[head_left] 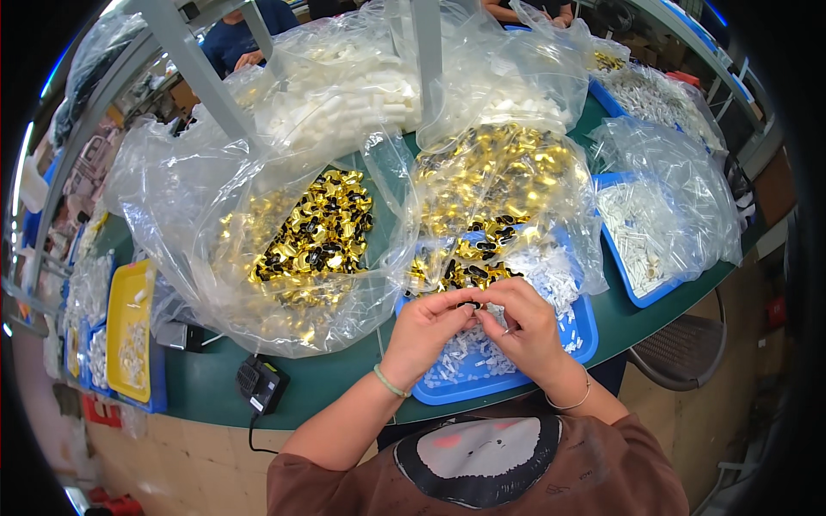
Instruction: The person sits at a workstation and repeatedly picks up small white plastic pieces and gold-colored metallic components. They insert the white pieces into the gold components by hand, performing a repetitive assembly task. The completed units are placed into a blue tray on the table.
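My left hand point(428, 332) and my right hand point(523, 325) meet over a blue tray point(471, 391), fingertips pinched together. Between them is a small black part point(469, 304), mostly covered by the fingers, so its exact kind is hard to tell. Small white plastic pieces point(465, 359) lie spread in the tray below. Just beyond the hands, black and gold parts point(478, 273) spill from a clear plastic bag point(490, 172) into the tray's far side.
Another clear bag of gold and black parts point(323, 228) lies left. Bags of white tubes point(344, 107) stand behind. A blue tray point(637, 297) sits right, a yellow tray point(129, 335) far left. A black corded device point(261, 384) rests at the table edge. Other people point(245, 39) work beyond.
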### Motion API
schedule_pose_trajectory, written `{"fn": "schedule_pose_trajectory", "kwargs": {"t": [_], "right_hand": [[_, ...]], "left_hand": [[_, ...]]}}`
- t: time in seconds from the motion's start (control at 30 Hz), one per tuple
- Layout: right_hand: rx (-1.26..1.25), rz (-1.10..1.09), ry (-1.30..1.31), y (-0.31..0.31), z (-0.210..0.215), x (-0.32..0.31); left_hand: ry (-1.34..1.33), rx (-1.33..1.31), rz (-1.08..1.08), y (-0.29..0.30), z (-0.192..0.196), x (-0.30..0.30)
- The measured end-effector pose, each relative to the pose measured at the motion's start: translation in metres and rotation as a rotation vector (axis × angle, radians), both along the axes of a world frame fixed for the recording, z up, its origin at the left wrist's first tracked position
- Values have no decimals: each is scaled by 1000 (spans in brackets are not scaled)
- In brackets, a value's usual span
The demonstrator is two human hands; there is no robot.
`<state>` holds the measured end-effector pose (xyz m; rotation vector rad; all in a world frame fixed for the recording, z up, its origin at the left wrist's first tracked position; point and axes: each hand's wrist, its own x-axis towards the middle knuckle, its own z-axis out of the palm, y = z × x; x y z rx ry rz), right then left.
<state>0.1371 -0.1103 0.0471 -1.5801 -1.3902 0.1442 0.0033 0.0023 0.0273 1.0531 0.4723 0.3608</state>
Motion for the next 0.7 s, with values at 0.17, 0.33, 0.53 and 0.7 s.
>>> {"fn": "schedule_pose_trajectory", "kwargs": {"t": [0.17, 0.33, 0.53, 0.7], "right_hand": [[-23, -7, 3, 0, -1, -1], [-23, -24, 48, -3, 6, -3], [302, -62, -14, -14, 19, 17], [88, 3, 514, -32, 10, 28]], "left_hand": [[-29, 61, 27, -2, -5, 1], [-37, 78, 34, -2, -10, 0], [-11, 69, 105, -3, -5, 2], [-25, 45, 152, 0, -10, 2]]}}
